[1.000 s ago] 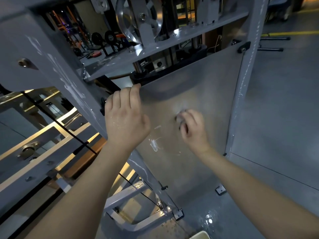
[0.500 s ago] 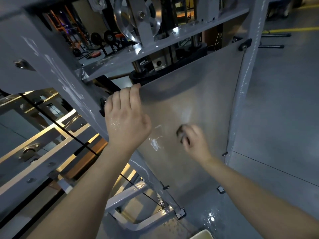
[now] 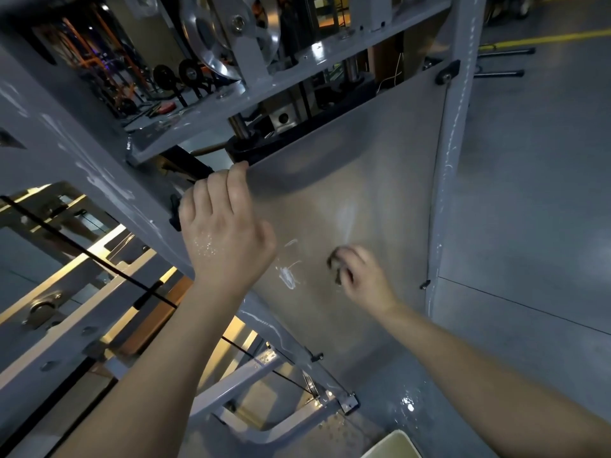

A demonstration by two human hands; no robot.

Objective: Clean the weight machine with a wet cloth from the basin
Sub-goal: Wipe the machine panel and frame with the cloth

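Head view: grips panel (image 3: 363, 166) edge with left hand (image 3: 224, 233), presses cloth (image 3: 336, 266) clenched in right hand (image 3: 362, 277); midway through, white smear (image 3: 287, 276) between hands (unwiped).

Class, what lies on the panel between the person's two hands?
White smear marks on the panel, between left hand and right hand gripping cloth; head view.
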